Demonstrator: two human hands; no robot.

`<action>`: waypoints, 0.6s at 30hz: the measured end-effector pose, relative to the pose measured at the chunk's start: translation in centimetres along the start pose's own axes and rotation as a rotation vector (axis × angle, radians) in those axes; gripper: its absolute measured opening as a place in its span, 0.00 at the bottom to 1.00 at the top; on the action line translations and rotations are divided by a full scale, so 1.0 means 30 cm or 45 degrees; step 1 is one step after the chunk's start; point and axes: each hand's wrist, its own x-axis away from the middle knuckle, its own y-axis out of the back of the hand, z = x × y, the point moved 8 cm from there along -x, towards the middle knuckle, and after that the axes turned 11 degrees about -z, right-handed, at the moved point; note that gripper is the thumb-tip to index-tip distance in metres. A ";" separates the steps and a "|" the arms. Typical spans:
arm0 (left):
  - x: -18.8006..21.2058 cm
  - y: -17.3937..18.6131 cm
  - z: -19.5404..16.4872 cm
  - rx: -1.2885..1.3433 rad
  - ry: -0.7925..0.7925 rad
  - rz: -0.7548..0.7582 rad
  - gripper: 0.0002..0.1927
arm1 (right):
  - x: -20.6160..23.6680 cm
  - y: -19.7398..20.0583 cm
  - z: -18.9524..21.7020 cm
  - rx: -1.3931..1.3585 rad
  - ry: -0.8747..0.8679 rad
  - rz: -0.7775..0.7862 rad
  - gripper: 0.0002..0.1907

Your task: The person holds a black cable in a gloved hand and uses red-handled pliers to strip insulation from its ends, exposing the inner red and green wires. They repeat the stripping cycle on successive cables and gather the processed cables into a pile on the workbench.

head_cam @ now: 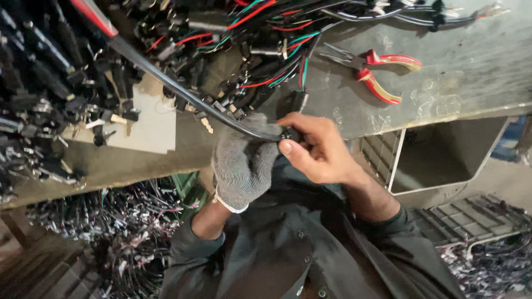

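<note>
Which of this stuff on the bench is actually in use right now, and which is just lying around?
In use:
left hand, gloved, gripping the black cable
right hand, bare, pinching the cable's end

Lying about:
red pliers on the bench
wire pile
black connectors
pale sheet
scrap wires on the floor

- One pair of red pliers [372,69] near the bench's far right edge.
- One pale card [148,120] on the bench.
- Two hands, one gloved.
- Wire pieces: too many to count.
</note>
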 end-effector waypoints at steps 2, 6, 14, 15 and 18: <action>-0.008 -0.008 -0.023 0.047 -0.185 0.046 0.19 | 0.007 -0.011 -0.046 -0.091 -0.314 0.028 0.18; -0.009 -0.059 -0.008 0.537 -0.137 0.364 0.19 | -0.005 -0.027 0.050 0.098 0.176 -0.007 0.20; -0.007 -0.033 -0.027 0.441 -0.329 0.446 0.22 | -0.007 -0.017 -0.039 0.098 0.226 0.185 0.12; -0.009 -0.033 -0.037 0.476 -0.407 0.512 0.22 | 0.006 -0.034 -0.044 0.017 0.267 0.326 0.11; -0.012 -0.044 -0.055 0.525 -0.540 0.613 0.20 | 0.063 -0.078 -0.079 -0.260 0.271 0.655 0.12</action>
